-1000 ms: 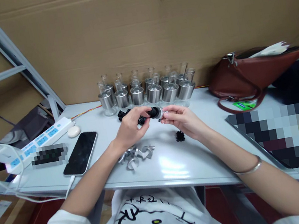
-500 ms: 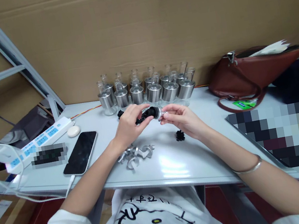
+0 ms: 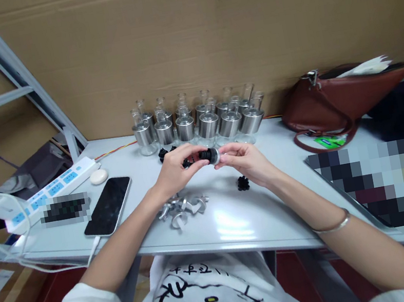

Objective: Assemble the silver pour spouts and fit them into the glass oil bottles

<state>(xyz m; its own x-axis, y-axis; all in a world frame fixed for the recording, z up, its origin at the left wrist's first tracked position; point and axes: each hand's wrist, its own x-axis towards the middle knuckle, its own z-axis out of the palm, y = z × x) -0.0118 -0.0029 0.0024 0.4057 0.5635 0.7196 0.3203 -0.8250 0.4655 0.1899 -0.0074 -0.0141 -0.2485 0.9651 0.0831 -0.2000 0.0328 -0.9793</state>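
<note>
My left hand (image 3: 184,168) pinches a black ribbed stopper (image 3: 206,155) between thumb and fingers. Its other end is a silver collar (image 3: 214,156), which the fingertips of my right hand (image 3: 246,160) grip from the right. The piece lies roughly sideways above the table. Behind and under my left fingers are more black ribbed pieces (image 3: 165,153), partly hidden. A small black ribbed piece (image 3: 242,183) lies below my right hand. Several silver metal spout-like parts (image 3: 183,207) lie in a loose heap below my left hand.
Two rows of glass-necked, metal-banded bottles (image 3: 185,128) stand at the back against the cardboard (image 3: 204,31). On the left are a power strip (image 3: 55,191), a white round case (image 3: 99,176) and a phone (image 3: 108,206) on a cable. A brown bag (image 3: 348,94) sits at the right.
My left hand has shifted slightly, and less of the black ribbed stopper shows between my hands. More of the black pieces behind my left hand are visible. The other things stay put.
</note>
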